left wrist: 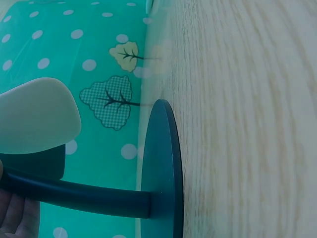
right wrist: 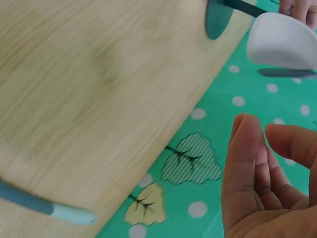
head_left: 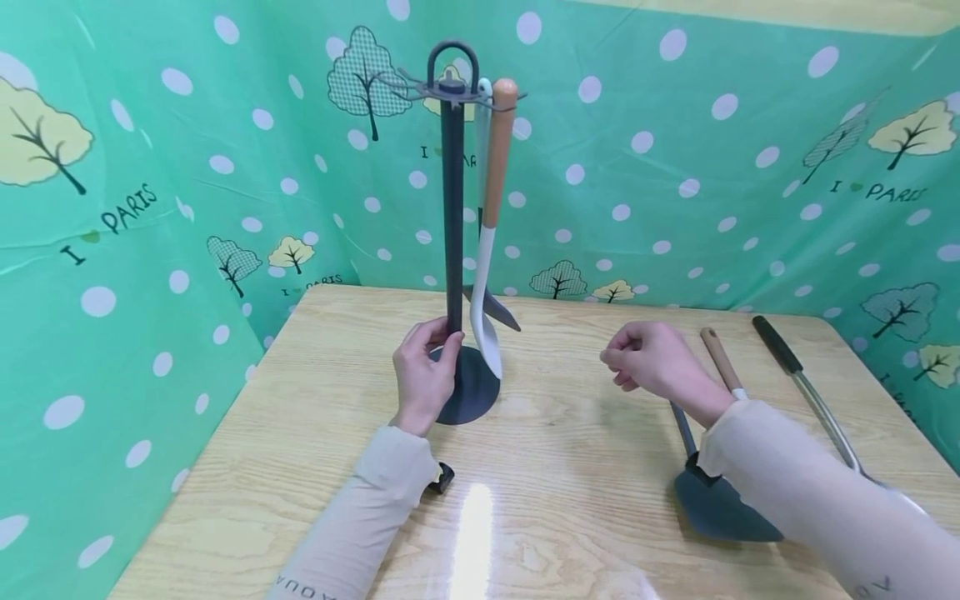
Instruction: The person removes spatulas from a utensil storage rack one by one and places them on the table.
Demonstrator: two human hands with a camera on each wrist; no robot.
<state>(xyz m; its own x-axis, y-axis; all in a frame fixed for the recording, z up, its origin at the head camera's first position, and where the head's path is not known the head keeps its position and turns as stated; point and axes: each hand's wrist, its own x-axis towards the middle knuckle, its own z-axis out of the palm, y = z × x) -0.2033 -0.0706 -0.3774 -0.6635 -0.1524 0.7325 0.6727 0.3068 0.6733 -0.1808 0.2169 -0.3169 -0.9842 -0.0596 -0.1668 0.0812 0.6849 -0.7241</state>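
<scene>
A dark utensil stand (head_left: 453, 208) with a round base (head_left: 468, 387) stands on the table, hooks spread at its top. My left hand (head_left: 426, 371) grips the lower part of its pole (left wrist: 89, 197). From the hooks hang a white ladle with an orange-brown handle (head_left: 498, 158) and, behind it, a pale-handled utensil with a dark head (head_left: 491, 307). My right hand (head_left: 648, 360) is raised over the table to the right of the stand, holding nothing; in the right wrist view its fingers (right wrist: 242, 163) are loosely bent, with the thumb apart from them.
On the right of the table (head_left: 555, 467) lie a dark turner (head_left: 723, 508), partly under my right forearm, a utensil with a brown handle (head_left: 722, 358) and a metal one with a black handle (head_left: 778, 343). A small black object (head_left: 442, 478) is beside my left sleeve. Patterned green cloth hangs behind.
</scene>
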